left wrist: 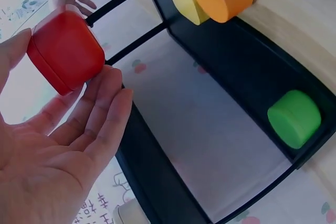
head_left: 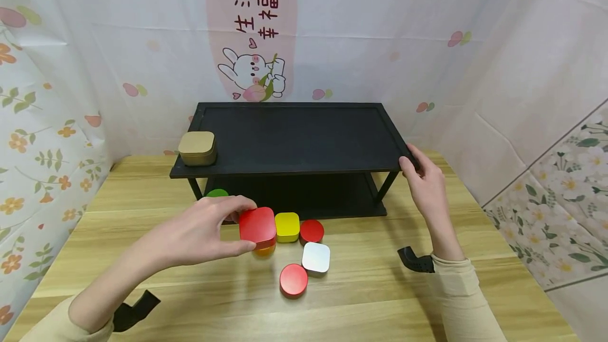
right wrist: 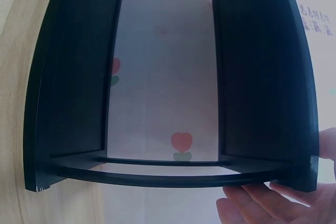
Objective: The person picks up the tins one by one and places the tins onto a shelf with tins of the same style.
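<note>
My left hand (head_left: 199, 234) pinches a red square tin (head_left: 258, 226) between thumb and fingers, raised in front of the black two-tier rack (head_left: 294, 139). In the left wrist view the same red tin (left wrist: 67, 51) shows its lid seam. My right hand (head_left: 427, 183) grips the right front corner of the rack's top shelf, thumb above and fingers beneath, as the right wrist view also shows. A gold square tin (head_left: 197, 148) stands on the left end of the top shelf. On the lower shelf's left end sits a green round tin (left wrist: 294, 119), mostly hidden behind my left hand in the head view.
In front of the rack are a yellow square tin (head_left: 287, 227), a red round tin (head_left: 311, 231), a white square tin (head_left: 315, 257) and another red round tin (head_left: 293, 280). An orange round tin (head_left: 265, 250) shows partly under the held tin. Patterned cloth (head_left: 332, 41) hangs behind.
</note>
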Demonstrator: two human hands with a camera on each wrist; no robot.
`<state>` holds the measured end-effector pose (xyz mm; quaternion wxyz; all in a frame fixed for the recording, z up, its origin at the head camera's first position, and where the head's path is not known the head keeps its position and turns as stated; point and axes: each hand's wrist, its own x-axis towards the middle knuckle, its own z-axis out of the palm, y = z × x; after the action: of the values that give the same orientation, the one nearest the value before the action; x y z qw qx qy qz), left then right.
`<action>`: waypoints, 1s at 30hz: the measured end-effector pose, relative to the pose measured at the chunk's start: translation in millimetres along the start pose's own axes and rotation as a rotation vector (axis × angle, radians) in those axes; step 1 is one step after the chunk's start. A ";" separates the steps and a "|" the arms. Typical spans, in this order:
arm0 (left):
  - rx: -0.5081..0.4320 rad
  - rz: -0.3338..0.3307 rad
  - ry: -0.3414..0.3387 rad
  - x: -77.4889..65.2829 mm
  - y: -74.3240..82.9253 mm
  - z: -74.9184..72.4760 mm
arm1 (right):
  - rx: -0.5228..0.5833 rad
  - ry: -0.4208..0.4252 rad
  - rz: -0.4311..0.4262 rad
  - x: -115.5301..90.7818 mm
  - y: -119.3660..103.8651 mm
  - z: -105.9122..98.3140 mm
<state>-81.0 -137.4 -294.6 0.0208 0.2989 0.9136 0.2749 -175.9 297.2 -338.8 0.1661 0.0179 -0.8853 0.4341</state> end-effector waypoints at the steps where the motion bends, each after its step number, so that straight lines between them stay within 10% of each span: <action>1: -0.004 0.006 -0.004 1.0 0.2 -1.9 | 0.001 -0.001 0.000 0.0 -0.1 0.2; 30: 0.110 -0.005 -0.017 46.2 15.6 -65.4 | 0.003 -0.003 0.011 -0.2 0.0 -0.9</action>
<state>-123.8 -133.2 -225.3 0.0130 0.2998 0.9278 0.2218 -175.5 297.9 -338.3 0.1624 0.0137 -0.8850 0.4362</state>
